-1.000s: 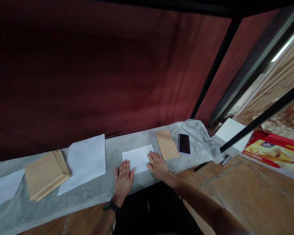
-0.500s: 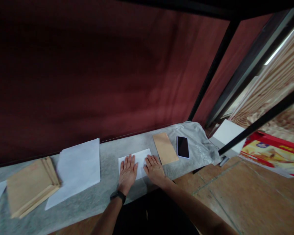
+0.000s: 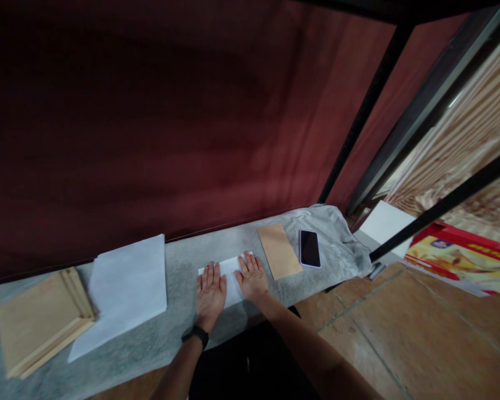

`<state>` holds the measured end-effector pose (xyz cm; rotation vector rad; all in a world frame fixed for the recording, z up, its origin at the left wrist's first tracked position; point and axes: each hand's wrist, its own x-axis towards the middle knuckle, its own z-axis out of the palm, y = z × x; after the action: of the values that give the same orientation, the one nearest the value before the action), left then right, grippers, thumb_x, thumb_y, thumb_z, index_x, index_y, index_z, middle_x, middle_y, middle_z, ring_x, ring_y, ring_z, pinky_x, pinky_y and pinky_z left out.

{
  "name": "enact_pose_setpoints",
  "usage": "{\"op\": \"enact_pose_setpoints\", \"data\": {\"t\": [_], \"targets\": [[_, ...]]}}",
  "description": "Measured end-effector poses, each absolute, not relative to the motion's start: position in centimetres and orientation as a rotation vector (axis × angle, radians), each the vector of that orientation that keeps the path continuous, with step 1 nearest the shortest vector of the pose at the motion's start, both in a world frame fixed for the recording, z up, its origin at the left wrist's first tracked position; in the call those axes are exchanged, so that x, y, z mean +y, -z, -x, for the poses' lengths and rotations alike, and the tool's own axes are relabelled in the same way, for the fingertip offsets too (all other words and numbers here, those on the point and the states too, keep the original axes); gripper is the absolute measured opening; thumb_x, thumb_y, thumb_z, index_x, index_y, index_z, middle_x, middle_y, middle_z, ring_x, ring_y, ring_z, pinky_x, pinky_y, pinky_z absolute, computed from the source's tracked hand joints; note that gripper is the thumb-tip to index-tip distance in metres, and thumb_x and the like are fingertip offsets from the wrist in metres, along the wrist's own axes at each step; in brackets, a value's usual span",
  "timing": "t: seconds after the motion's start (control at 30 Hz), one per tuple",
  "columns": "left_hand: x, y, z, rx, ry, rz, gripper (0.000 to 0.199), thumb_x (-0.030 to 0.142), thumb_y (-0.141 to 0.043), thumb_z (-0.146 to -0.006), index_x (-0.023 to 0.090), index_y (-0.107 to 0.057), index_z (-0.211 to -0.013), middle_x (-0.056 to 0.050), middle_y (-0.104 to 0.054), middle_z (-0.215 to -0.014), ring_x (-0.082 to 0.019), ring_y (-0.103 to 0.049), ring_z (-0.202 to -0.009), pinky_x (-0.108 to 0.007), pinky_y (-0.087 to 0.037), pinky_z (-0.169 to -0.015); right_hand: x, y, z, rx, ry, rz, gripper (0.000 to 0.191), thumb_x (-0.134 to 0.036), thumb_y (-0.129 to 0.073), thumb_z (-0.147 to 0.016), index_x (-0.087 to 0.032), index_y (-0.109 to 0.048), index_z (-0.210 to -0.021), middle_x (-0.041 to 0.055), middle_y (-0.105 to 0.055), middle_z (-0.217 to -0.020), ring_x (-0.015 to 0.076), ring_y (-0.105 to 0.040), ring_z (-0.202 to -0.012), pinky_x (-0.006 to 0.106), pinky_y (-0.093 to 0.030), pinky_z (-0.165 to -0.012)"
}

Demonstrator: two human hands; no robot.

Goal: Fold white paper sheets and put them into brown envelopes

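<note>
A folded white paper point(image 3: 232, 282) lies on the grey cloth-covered surface point(image 3: 183, 261) in front of me. My left hand point(image 3: 210, 289) rests flat on its left part, fingers extended, with a dark band on the wrist. On its right part lies my right hand point(image 3: 252, 278), also flat with the fingers stretched. Just right of that hand is a brown envelope point(image 3: 279, 251), and beyond it a phone point(image 3: 310, 248) with a dark screen. Further left, a stack of brown envelopes point(image 3: 41, 322) overlaps large white sheets point(image 3: 129, 289).
A dark red panel point(image 3: 191, 139) rises behind the surface. Black metal bars point(image 3: 366, 111) cross at the right. On the tiled floor point(image 3: 441, 333) side, a red and yellow box point(image 3: 462, 258) stands near a white board point(image 3: 386, 226). Another white sheet shows at the far left edge.
My right hand has slid up toward the far edge of the folded paper, while my left hand stays flat at its left. The view has shifted slightly.
</note>
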<state>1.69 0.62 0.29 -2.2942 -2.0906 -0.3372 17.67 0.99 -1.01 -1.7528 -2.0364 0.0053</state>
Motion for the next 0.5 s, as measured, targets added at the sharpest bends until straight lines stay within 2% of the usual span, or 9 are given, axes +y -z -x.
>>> {"op": "enact_pose_setpoints", "data": {"t": [0.27, 0.4, 0.5], "targets": [[0.2, -0.3, -0.8, -2.149, 0.453, 2.18, 0.065, 0.039, -0.024, -0.101, 0.001, -0.041, -0.151, -0.022, -0.042, -0.158, -0.031, -0.034, -0.149, -0.049, -0.022, -0.124, 1.0, 0.2, -17.4, -2.008, -0.079, 1.873, 0.062, -0.049, -0.046, -0.103, -0.014, -0.042, -0.154, 0.0186, -0.031, -0.162, 0.0338, -0.035, -0.148, 0.052, -0.027, -0.122], [-0.7, 0.6, 0.8, -2.151, 0.661, 2.128, 0.069, 0.043, -0.031, -0.097, 0.0, -0.039, -0.15, -0.027, -0.042, -0.156, -0.035, -0.036, -0.148, -0.053, -0.031, -0.12, 1.1, 0.1, -17.4, -2.011, -0.112, 1.903, 0.064, -0.051, -0.048, -0.101, -0.015, -0.042, -0.154, 0.0184, -0.03, -0.162, 0.0335, -0.035, -0.148, 0.053, -0.024, -0.123], [-1.4, 1.0, 2.1, -2.195, 0.794, 2.154, 0.07, 0.044, -0.038, -0.093, 0.004, -0.038, -0.15, -0.024, -0.046, -0.153, -0.034, -0.042, -0.144, -0.049, -0.039, -0.116, 1.2, 0.1, -17.4, -2.013, -0.114, 1.91, 0.065, -0.051, -0.047, -0.101, -0.015, -0.041, -0.155, 0.0183, -0.03, -0.163, 0.0328, -0.035, -0.148, 0.052, -0.023, -0.124]]}}
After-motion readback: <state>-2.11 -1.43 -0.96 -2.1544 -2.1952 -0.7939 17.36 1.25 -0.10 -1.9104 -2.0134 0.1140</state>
